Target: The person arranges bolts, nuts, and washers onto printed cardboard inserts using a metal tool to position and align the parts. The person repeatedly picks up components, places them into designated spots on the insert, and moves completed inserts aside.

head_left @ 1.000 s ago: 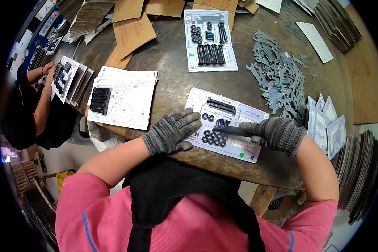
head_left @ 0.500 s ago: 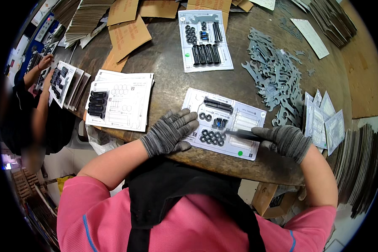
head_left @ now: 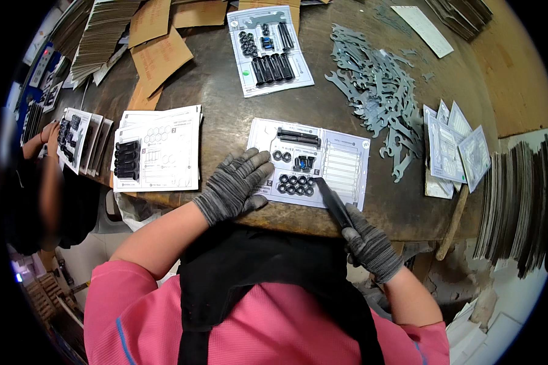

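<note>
In front of me lies a white printed hardware card (head_left: 341, 141) with parts sealed on it. Long black bolts (head_left: 299, 137) run along its far side, short dark screws (head_left: 304, 163) sit in the middle, and several black nuts (head_left: 296, 184) are nearer me. My left hand (head_left: 234, 187), in a grey knit glove, rests flat with fingers stretched over the card's left edge. My right hand (head_left: 371, 244), gloved alike, is closed round a long black tool that looks like a utility knife (head_left: 332, 202). Its narrow tip points at the card beside the nuts.
A finished-looking hardware card (head_left: 273, 58) lies beyond, beside a heap of flat grey wrenches (head_left: 380, 85). Stacked printed cards (head_left: 164, 146) are at left, small clear packs (head_left: 453, 143) at right. Brown cardboard pieces (head_left: 158, 58) lie behind. A co-worker's hand (head_left: 49, 134) is at far left.
My right hand has swung down and toward me with the tool, which now slants up to the left instead of lying nearly level. My left hand stays on the card.
</note>
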The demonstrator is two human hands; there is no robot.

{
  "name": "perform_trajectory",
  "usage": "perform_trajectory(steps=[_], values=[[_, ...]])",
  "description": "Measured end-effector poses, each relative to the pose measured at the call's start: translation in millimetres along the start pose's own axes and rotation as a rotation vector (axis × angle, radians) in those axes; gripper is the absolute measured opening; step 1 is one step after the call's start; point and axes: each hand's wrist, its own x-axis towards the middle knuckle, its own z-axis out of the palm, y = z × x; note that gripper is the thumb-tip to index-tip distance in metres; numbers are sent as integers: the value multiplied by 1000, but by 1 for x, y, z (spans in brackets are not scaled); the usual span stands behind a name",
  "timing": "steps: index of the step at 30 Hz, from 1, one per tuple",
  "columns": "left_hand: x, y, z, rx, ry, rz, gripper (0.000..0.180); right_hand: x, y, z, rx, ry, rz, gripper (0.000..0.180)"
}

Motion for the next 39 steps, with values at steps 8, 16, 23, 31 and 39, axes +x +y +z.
perform_trajectory(steps=[8, 16, 23, 31, 39], values=[[-1, -2, 3, 17, 16, 24, 69, -17, -3, 39, 185, 89, 157, 53], [-4, -3, 5, 60, 16, 19, 67, -27, 3, 55, 92, 153, 48, 52], [-4, -2, 5, 53, 17, 29, 68, -29, 22, 65, -17, 209, -83, 53], [-4, 11, 8, -6, 151, -19, 60, -17, -5, 23, 239, 80, 108, 47], [-3, 18, 10, 15, 178, -36, 55, -23, 1, 39, 110, 83, 67, 50]])
